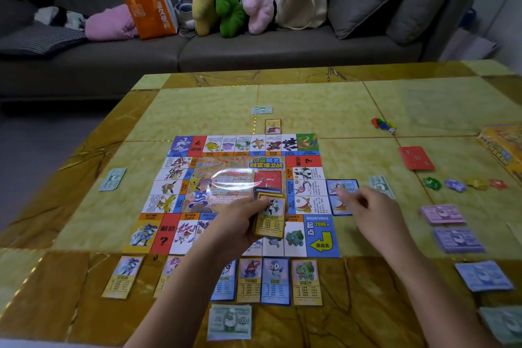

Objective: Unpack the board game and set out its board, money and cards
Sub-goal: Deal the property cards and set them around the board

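— The left hand [240, 220] clamps a fanned stack of yellow-bordered paper cards [269, 216] over the glossy printed paper board [226, 178] at the middle of the table [353, 110]. It looks loose and could spill.

— The right hand [370, 203] is blurred, so I can't tell its grip. It's by the blue-bordered cards [343, 186]. The purple banknote piles [442, 213] near the right edge crowd that arm.

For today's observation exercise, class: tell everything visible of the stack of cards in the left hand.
The stack of cards is a fanned, paper-looking deck, face up. Its top card has a yellow border, a creature picture and printed rows below. The left hand grips it from the left, thumb on top, over the game board.
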